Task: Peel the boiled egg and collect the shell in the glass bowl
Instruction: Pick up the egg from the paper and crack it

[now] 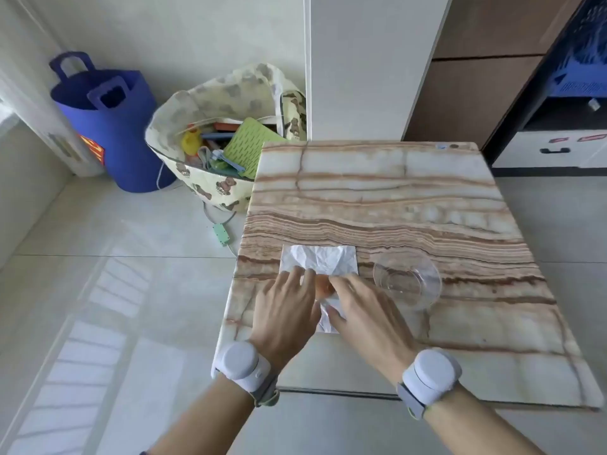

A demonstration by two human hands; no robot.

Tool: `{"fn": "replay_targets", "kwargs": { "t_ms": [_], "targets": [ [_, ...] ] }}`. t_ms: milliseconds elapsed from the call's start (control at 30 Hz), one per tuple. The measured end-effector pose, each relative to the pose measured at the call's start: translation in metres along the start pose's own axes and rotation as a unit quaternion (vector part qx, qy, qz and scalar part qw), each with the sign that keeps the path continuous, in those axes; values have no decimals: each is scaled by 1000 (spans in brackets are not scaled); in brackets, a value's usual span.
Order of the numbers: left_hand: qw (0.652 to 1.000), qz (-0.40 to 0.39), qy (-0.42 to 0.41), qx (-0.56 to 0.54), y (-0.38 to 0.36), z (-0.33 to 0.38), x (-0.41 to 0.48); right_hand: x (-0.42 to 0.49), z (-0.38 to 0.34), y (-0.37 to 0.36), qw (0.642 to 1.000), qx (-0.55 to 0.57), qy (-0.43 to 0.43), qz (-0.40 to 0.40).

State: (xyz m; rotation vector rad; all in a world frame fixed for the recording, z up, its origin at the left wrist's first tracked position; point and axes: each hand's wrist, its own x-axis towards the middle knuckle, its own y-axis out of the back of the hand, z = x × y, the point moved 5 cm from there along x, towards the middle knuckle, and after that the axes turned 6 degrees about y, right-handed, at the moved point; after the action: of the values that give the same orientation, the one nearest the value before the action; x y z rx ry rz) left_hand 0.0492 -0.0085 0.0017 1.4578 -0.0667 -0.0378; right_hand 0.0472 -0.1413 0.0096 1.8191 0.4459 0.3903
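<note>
Peeking out between the two hands, the boiled egg (323,288) shows only as a small patch of orange-brown shell, blurred, with no cracks or peeled spots that can be made out. It sits over the near part of a crumpled white paper towel (320,260), which lies flat on the marble-patterned bench (377,198) close to its left edge.

From the head view, the left hand (285,315) lies palm down, its fingers (295,277) curled around the egg's left side. The right hand (363,315) comes in from the other side, its fingers (341,284) bent over the egg's right and top, so both hands close on the egg and hide most of it. Each wrist carries a pale grey wrist device (241,362) on a strap.

Just right of the towel, near the right hand but not touching it, stands the clear glass bowl (407,280); no shell can be seen in it. Between the egg and the bowl there is only the towel's right edge and bare bench.

Off the bench, on the pale tiled floor (98,290), a cream bear-print tote bag (226,139) stuffed with mixed items stands against the bench's far left corner. A blue handled tub (111,126) stands further left by the wall. At the far right are dark wood cabinets (476,93).
</note>
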Motion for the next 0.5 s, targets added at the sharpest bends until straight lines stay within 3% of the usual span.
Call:
{"fn": "replay_targets", "kwargs": {
  "t_ms": [300, 500],
  "targets": [
    [993, 65, -49, -79, -31, -10, 16, 16, 16, -27, 995, -34, 33, 83],
    [990, 72, -39, -112, -41, -18, 19, 21, 20, -38, 992, -12, 58, 116]
  ]
}}
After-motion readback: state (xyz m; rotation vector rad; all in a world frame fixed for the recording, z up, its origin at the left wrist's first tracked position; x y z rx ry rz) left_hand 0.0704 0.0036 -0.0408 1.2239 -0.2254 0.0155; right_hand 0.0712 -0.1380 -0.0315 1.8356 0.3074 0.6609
